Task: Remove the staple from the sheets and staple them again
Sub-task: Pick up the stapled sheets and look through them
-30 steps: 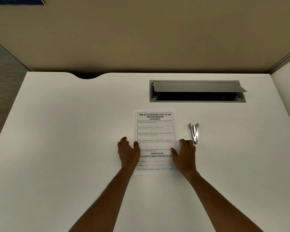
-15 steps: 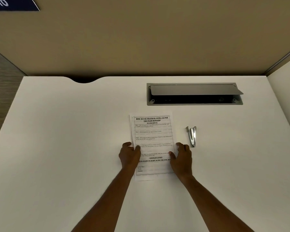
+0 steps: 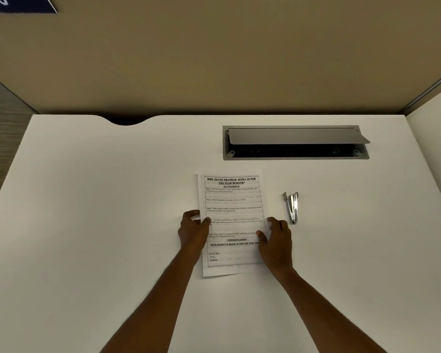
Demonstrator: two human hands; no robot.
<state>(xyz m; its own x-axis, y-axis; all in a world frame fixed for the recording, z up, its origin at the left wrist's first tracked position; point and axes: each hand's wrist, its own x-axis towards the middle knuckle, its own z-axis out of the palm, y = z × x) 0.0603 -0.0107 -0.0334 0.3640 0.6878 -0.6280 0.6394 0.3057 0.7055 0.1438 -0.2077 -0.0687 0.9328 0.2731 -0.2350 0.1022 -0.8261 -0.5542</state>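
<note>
Now we hold the white printed sheets of paper (image 3: 233, 215) by both long edges, mid-frame on the white desk (image 3: 87, 225).
Our left hand (image 3: 192, 231) and right hand (image 3: 276, 240) each lay a thumb on the page, fingers curled together at its edge; the small silver metal stapler (image 3: 292, 207) lies just right of the right hand, apart.

A white desk (image 3: 87, 225) carries everything here. The printed sheets (image 3: 233, 200) lie flat near its middle, title end away from the person. The left hand (image 3: 192, 230) and right hand (image 3: 276, 240) each hold a long edge, thumbs on top of the paper. A metal stapler (image 3: 292, 207) lies just right of the sheets, not touching them. Behind it a grey cable hatch (image 3: 295, 157) sits sunk into the desktop, its flap (image 3: 295, 136) raised. A curved notch (image 3: 125, 121) cuts the back edge.
</note>
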